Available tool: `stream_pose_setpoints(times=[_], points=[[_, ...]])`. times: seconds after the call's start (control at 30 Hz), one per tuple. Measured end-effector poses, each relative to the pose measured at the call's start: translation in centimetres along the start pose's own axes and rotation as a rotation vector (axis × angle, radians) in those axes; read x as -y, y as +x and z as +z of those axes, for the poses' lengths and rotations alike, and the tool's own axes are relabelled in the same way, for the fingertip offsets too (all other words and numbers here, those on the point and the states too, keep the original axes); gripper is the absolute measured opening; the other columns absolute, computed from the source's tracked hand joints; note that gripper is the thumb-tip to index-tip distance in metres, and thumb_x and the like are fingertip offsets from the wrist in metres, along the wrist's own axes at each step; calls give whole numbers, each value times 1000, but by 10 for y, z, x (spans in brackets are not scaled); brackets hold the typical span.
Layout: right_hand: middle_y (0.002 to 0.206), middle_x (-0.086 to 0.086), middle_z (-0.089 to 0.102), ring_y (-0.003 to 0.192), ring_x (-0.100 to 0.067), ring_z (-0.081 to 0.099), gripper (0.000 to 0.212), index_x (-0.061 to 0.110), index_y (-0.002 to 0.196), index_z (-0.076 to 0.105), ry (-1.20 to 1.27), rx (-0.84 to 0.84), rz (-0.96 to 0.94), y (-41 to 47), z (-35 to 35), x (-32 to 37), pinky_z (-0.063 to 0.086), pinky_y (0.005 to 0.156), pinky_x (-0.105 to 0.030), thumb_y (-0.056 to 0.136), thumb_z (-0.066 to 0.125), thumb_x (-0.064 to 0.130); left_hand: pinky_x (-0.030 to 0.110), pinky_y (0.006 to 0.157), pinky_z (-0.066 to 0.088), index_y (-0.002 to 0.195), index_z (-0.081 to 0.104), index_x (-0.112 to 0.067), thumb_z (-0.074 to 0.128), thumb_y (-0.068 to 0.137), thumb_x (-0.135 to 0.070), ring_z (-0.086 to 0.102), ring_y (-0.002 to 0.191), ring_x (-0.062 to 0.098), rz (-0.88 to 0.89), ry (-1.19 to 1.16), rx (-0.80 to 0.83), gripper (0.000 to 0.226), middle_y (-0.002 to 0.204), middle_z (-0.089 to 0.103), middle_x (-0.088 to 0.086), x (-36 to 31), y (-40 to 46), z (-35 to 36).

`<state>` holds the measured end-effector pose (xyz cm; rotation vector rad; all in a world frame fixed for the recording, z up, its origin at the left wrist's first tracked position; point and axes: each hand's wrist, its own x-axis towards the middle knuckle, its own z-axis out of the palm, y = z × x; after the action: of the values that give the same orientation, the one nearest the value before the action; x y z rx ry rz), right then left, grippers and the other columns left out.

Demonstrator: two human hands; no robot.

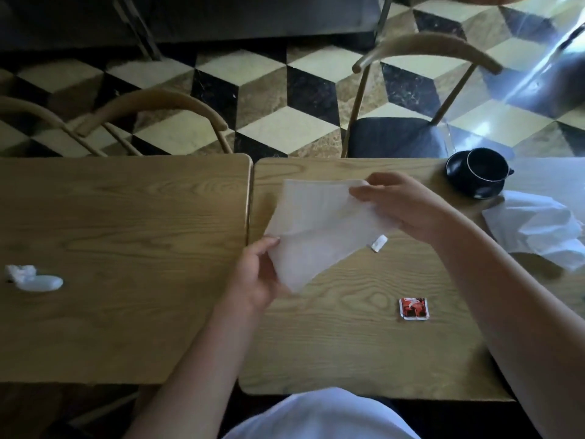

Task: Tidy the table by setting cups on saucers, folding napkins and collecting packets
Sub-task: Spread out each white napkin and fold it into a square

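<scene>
White paper napkin [316, 229], thin and square, hangs stretched above the pale wooden worktop [348, 343] at the centre of the frame, pinched at two opposite corners. The left hand [258, 274] closes its grip on the lower-left corner, thumb on top; the right hand [395, 204] closes its grip on the upper-right corner, thumb and fingertips pressed on the edge. The sheet's long diagonal runs from lower left to upper right, tilted, its far edge towards the top of the frame and its lowest point dipping towards the person.

The fold, as it appears, turns on that diagonal: each hand holds one end, so bringing the two corners together would halve the napkin; neither hand is nearer than the other, since both already hold it.

Just below the napkin's right edge lies a small white paper packet [379, 243], and further towards the lower right a red square sauce packet [413, 308], both flat on the worktop and well apart from either hand. At the upper right a black cup [486, 167] sits on a black saucer [456, 169], beside a crumpled white napkin [535, 226]. On the adjoining wooden worktop [126, 217] at the left edge rests a crumpled white wad [31, 278].
</scene>
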<state>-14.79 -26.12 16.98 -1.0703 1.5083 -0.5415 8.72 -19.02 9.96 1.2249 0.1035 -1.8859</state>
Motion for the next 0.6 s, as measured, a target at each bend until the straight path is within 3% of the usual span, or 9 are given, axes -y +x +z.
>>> stream_pose_setpoints(times=[0.07, 0.13, 0.2, 0.27, 0.37, 0.47, 0.6], points=[[80, -8, 67, 68, -17, 64, 10, 12, 88, 67, 269, 50, 8, -32, 5, 5, 51, 59, -29, 91, 72, 19, 33, 67, 58, 111, 58, -20, 58, 87, -6, 67, 80, 20, 153, 7, 71, 29, 97, 67, 5, -32, -29, -9], [80, -5, 69, 62, -11, 64, 10, 10, 97, 71, 435, 42, 25, -57, 8, 12, 51, 50, -22, 92, 70, 19, 30, 62, 60, 111, 58, -21, 60, 85, -3, 68, 73, 17, 251, 77, 176, 32, 85, 68, 5, -59, -62, -8], [69, -3, 66, 47, -7, 57, 11, 9, 91, 75, 621, 47, 46, -72, 10, 20, 43, 38, -16, 94, 67, 17, 28, 57, 59, 108, 63, -19, 65, 80, -5, 68, 76, 19, 276, 144, 285, 32, 88, 69, 8, -77, -88, 0], [67, -3, 66, 43, -6, 56, 23, 10, 76, 79, 783, 65, 63, -81, 9, 29, 44, 37, -14, 94, 65, 14, 26, 60, 59, 101, 67, -15, 66, 78, -5, 67, 82, 20, 295, 157, 343, 25, 94, 70, 10, -87, -102, 11], [71, -5, 64, 47, -9, 57, 25, 10, 69, 76, 870, 59, 46, -84, 6, 40, 47, 39, -14, 92, 66, 11, 26, 64, 57, 94, 64, -11, 61, 84, -3, 67, 81, 20, 294, 178, 377, 13, 91, 67, 10, -98, -105, 28], [71, -5, 56, 49, -11, 53, 27, 10, 67, 70, 913, 16, 78, -71, 4, 44, 48, 41, -15, 93, 65, 10, 26, 59, 57, 92, 58, -8, 56, 89, -4, 65, 68, 18, 218, 155, 356, 5, 78, 63, 8, -105, -90, 45], [79, -4, 59, 58, -8, 56, 12, 9, 86, 62, 899, -5, 85, -46, 5, 50, 50, 46, -14, 97, 59, 10, 26, 53, 57, 90, 56, -6, 49, 93, 0, 61, 65, 19, 183, 115, 230, 9, 77, 60, 12, -115, -60, 72]])
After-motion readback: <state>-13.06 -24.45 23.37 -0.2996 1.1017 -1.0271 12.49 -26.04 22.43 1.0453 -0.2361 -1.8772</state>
